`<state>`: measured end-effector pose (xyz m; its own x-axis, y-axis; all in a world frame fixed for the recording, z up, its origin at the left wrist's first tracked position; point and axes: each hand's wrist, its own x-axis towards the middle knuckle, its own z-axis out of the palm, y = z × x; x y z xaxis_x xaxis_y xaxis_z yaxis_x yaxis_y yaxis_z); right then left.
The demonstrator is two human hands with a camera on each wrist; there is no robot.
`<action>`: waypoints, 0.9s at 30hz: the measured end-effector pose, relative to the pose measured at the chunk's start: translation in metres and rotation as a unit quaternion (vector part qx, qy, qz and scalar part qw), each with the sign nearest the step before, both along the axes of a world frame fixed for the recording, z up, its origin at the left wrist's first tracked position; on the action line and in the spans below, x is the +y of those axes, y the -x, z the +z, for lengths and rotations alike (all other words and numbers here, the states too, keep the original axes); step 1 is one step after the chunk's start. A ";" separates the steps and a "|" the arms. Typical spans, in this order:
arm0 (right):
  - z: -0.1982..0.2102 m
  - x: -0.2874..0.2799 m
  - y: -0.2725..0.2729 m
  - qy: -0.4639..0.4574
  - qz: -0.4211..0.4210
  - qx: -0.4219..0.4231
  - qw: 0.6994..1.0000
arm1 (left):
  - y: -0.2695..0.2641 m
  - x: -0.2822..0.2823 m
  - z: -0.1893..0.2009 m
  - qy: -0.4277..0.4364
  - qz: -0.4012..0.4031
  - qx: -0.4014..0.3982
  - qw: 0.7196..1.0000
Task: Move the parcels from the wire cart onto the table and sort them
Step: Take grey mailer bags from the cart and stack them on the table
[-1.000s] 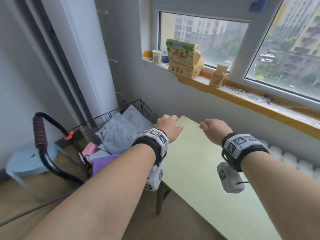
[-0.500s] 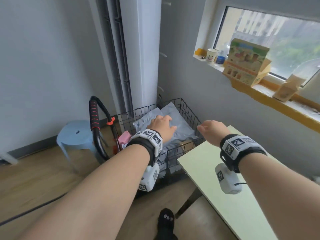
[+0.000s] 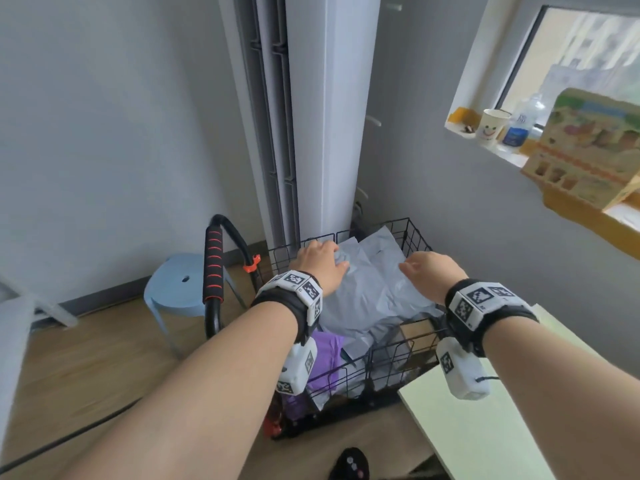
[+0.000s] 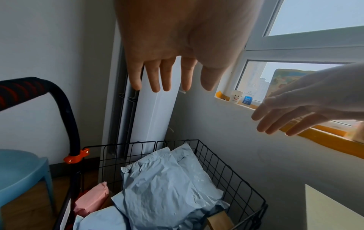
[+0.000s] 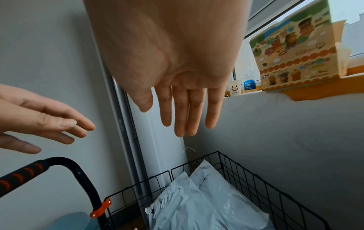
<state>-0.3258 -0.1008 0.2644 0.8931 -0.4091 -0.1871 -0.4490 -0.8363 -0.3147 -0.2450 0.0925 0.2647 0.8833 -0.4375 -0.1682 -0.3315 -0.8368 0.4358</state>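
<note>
A black wire cart (image 3: 417,242) stands in the corner, filled with parcels. Pale grey poly mailers (image 3: 367,296) lie on top, with a purple one (image 3: 325,358) and a brown cardboard piece (image 3: 415,336) lower down. In the left wrist view a pink parcel (image 4: 92,200) lies at the cart's left side. My left hand (image 3: 320,266) hovers over the top mailer's far left corner, fingers straight and empty (image 4: 167,74). My right hand (image 3: 427,273) hovers over its right side, also spread and empty (image 5: 183,112). The pale green table (image 3: 485,438) is at the lower right.
The cart's black handle with a red-ringed grip (image 3: 213,265) rises at its left, beside a blue stool (image 3: 176,289). A tall white column (image 3: 325,116) stands behind the cart. The windowsill holds a smiley paper cup (image 3: 490,128) and a printed box (image 3: 588,147).
The view has swung left from the table to the cart. Both hands moved from above the table's corner to above the grey mailers in the cart.
</note>
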 end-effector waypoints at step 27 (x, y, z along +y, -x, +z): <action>-0.138 -0.085 -0.153 -0.091 -0.070 0.129 0.985 | -0.161 -0.071 -0.147 -0.026 0.029 0.136 0.990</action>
<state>-0.1731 -0.1862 0.1260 0.7431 -0.4639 -0.4823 -0.6411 -0.7001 -0.3144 -0.0839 0.0211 0.1180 0.8255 -0.3724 -0.4240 -0.1595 -0.8747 0.4576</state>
